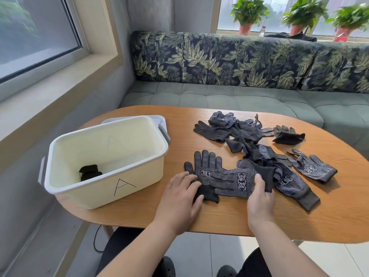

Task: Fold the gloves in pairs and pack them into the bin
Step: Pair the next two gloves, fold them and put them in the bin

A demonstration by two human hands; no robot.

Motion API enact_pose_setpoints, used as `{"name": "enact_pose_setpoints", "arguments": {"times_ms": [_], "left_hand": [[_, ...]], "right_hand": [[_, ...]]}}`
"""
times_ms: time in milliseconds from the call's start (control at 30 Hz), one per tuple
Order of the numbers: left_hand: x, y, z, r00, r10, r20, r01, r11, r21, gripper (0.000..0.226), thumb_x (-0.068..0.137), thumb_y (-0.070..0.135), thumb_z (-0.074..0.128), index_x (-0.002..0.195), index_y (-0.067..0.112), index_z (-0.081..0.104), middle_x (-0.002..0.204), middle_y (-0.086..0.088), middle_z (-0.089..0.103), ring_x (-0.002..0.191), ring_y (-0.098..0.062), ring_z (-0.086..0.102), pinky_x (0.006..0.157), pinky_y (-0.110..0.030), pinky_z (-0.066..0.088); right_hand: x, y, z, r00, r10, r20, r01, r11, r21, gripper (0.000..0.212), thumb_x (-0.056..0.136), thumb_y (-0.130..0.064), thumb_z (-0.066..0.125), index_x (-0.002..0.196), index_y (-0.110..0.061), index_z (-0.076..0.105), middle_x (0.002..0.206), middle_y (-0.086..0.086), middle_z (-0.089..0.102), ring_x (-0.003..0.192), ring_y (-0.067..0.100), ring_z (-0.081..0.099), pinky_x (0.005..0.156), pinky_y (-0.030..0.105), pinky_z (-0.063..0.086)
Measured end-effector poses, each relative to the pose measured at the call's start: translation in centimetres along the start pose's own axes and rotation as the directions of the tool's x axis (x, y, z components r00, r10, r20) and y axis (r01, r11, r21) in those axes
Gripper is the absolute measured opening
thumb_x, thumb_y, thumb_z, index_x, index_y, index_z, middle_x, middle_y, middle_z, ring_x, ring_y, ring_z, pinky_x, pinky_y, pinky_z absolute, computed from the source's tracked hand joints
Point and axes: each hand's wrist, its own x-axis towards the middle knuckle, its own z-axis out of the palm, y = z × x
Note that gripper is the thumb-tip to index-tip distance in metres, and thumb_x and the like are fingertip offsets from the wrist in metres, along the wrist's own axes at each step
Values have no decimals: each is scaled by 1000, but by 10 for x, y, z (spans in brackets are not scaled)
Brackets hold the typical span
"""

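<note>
Cream bin [103,188] marked "A", at 9 o'clock on the tabletop [219,218], holds one folded pair [89,172]. The left grip [179,194] presses flat on a Chinese-logo dotted glove [225,180] at 6 o'clock; the right grip [259,194] pinches it. Pile [245,132] at 2 o'clock.

On the oval wooden tabletop [219,216], the cream plastic bin [89,196] stands left with a folded black glove bundle [89,172] inside, dotted dark knit gloves [225,178] lie right of it, and a heap of dark gloves [245,134] behind those.
</note>
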Motion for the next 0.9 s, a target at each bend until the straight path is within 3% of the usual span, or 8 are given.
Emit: {"name": "enact_pose_setpoints", "arguments": {"times_ms": [100, 200, 267, 367, 467, 633, 800, 900], "left_hand": [[-1, 0, 2, 996, 87, -35, -88, 996, -25, 31, 105, 39, 55, 125, 21, 70, 136, 3, 63, 134, -24, 54, 115, -46, 44], [0, 0, 6, 987, 144, -67, -143, 989, 24, 27, 104, 34, 54, 121, 21, 71, 134, 2, 64, 130, -25, 56, 115, -44, 44], [0, 0, 9, 981, 177, -85, -172, 983, 56, 24, 102, 31, 55, 118, 21, 71, 131, 2, 65, 128, -25, 57, 114, -44, 44], [1, -1, 11, 974, 207, -92, -203, 978, 50, 25, 97, 27, 58, 117, 20, 71, 127, 3, 66, 124, -26, 60, 111, -43, 46], [0, -2, 11, 969, 223, -106, -222, 975, 20, 26, 96, 24, 57, 116, 18, 72, 124, 1, 66, 121, -27, 61, 107, -43, 47], [-1, 1, 8, 965, 235, -119, -232, 972, 40, 26, 94, 24, 57, 114, 15, 72, 124, -1, 65, 121, -29, 60, 113, -43, 42], [-1, 1, 8, 968, 216, -126, -213, 976, 37, 24, 92, 22, 58, 110, 17, 72, 117, 0, 66, 111, -29, 61, 107, -43, 46], [-1, 1, 9, 970, 200, -136, -200, 980, 17, 26, 93, 22, 59, 114, 18, 73, 122, 0, 67, 115, -28, 62, 106, -43, 48]], "right_hand": [[1, -6, -1, 999, 10, 44, -7, 998, -68, 30, 107, -47, 56, 112, -17, 59, 115, 6, 65, 113, 26, 56, 102, 38, 39], [-7, -24, -6, 962, -112, 249, 185, 938, -293, 41, 108, -51, 51, 86, -18, 62, 83, 1, 65, 90, 29, 61, 84, 39, 46], [-8, -40, -9, 858, -270, 437, 447, 812, -376, 43, 105, -50, 53, 79, -18, 63, 68, 0, 61, 73, 23, 59, 69, 34, 45], [-6, -69, -7, 639, -501, 584, 750, 574, -328, 21, 100, -37, 69, 88, -20, 74, 80, -8, 69, 79, 5, 63, 68, 11, 41], [-4, -100, 1, 636, -496, 591, 738, 615, -279, 9, 93, -29, 81, 92, -36, 75, 84, -20, 74, 80, -3, 68, 70, 8, 45], [18, -128, 28, 640, -468, 610, 740, 587, -327, 14, 89, -35, 85, 100, -40, 79, 88, -18, 78, 85, 9, 74, 84, 35, 60], [25, -150, 54, 587, -593, 551, 806, 494, -327, 16, 93, -34, 82, 109, -30, 82, 83, -15, 73, 77, -4, 66, 73, 1, 40], [15, -137, 59, 513, -632, 581, 855, 433, -285, 19, 89, -28, 86, 108, -30, 83, 83, -24, 72, 73, -9, 66, 77, 7, 48]]}}
